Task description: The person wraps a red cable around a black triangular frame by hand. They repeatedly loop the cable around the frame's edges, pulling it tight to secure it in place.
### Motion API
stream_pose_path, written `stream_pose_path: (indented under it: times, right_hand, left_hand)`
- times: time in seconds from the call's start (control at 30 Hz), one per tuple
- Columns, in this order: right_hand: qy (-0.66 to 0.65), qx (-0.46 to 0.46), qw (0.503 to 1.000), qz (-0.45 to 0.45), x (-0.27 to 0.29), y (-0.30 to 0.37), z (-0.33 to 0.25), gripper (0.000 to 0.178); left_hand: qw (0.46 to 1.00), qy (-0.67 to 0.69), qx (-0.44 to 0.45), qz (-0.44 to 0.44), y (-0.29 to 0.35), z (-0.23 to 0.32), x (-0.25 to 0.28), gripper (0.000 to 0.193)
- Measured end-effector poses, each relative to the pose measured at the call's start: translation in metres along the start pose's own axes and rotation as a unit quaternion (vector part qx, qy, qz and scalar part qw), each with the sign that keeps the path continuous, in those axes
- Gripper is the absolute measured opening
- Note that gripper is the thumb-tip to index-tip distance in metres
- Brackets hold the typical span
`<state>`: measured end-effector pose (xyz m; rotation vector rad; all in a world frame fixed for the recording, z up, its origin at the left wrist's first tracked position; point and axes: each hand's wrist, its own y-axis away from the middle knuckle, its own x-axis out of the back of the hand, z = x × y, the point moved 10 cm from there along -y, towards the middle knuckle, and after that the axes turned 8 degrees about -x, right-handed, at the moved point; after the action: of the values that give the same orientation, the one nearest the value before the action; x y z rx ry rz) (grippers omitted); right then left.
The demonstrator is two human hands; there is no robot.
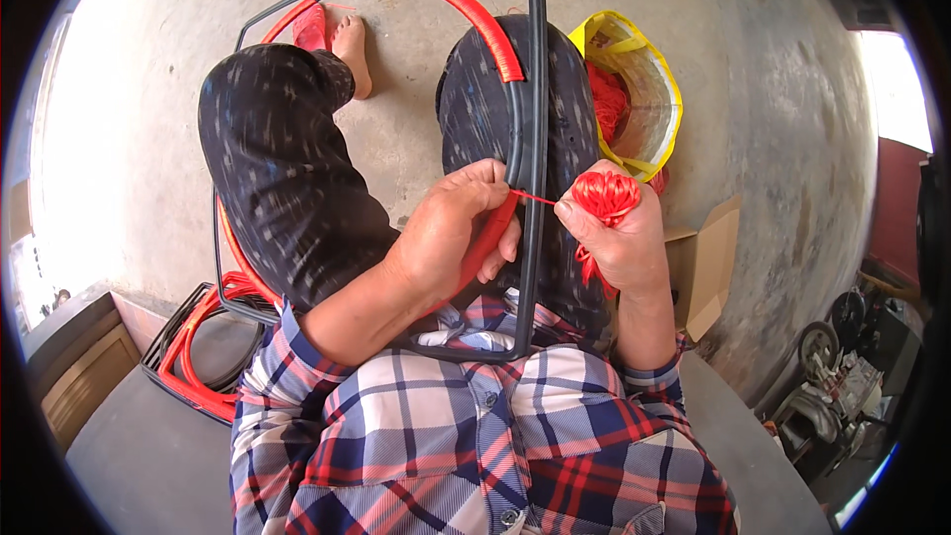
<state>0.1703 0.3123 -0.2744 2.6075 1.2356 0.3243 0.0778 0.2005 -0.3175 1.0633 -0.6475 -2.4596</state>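
Observation:
A black metal frame [537, 89] lies across my lap, part of its inner bar wrapped in red cord [466, 5]. My left hand [451, 233] grips that wrapped bar at the middle of the frame. My right hand [619, 233] sits just right of the frame, closed around a small bundle of red cord [604, 193]. A taut red strand [533, 198] runs from the bundle to the bar under my left fingers.
A yellow bag [649, 89] with more red cord stands on the concrete floor beside my right knee. A brown cardboard box [703, 267] is to the right. More black frames with red wrapping [198, 357] lie at the lower left. Machinery [832, 386] stands at the far right.

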Motion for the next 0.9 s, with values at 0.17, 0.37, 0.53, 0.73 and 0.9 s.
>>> stream_pose_path:
  times: [0.17,0.37,0.53,0.73,0.9]
  right_hand:
    - [-0.026,-0.028,0.999,0.013,0.001,0.002,0.001,0.014]
    - [-0.018,-0.025,0.999,0.012,0.002,0.002,0.004,0.015]
    - [-0.022,-0.025,0.999,0.012,0.002,0.0,0.005,0.015]
    - [-0.022,-0.029,0.999,0.009,0.002,0.0,0.006,0.015]
    - [-0.023,-0.026,0.999,0.007,0.003,-0.001,0.008,0.016]
  left_hand:
    - [0.998,0.061,0.03,0.0,0.006,-0.001,0.002,0.014]
    - [0.999,-0.016,0.034,-0.025,0.007,0.002,0.009,0.02]
    - [0.998,0.046,0.043,0.004,0.008,0.005,0.012,0.022]
    - [0.997,0.065,0.043,-0.029,0.007,0.001,0.01,0.019]
    - [0.999,-0.01,0.008,-0.052,0.006,0.002,0.007,0.012]
